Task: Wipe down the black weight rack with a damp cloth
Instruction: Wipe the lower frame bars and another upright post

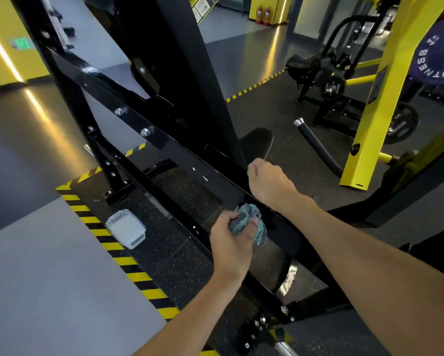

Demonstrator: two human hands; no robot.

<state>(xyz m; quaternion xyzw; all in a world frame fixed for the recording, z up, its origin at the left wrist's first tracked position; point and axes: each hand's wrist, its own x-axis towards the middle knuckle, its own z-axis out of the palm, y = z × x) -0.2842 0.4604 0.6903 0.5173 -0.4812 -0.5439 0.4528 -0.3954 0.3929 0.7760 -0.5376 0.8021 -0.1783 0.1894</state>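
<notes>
The black weight rack (128, 116) runs as a glossy crossbar from upper left down to the lower right, bolted to black uprights. My left hand (232, 242) grips a bunched blue-grey cloth (251, 222) and holds it against the near face of the crossbar. My right hand (269, 182) sits on the top edge of the same bar just beyond the cloth, fingers curled over the far side, where they are hidden.
A clear plastic tub (126, 229) stands on the speckled mat by the yellow-black hazard tape (136, 273). A yellow machine frame (375, 106) with a purple weight plate (439, 52) stands at right. A black padded handle (316, 145) lies on the floor.
</notes>
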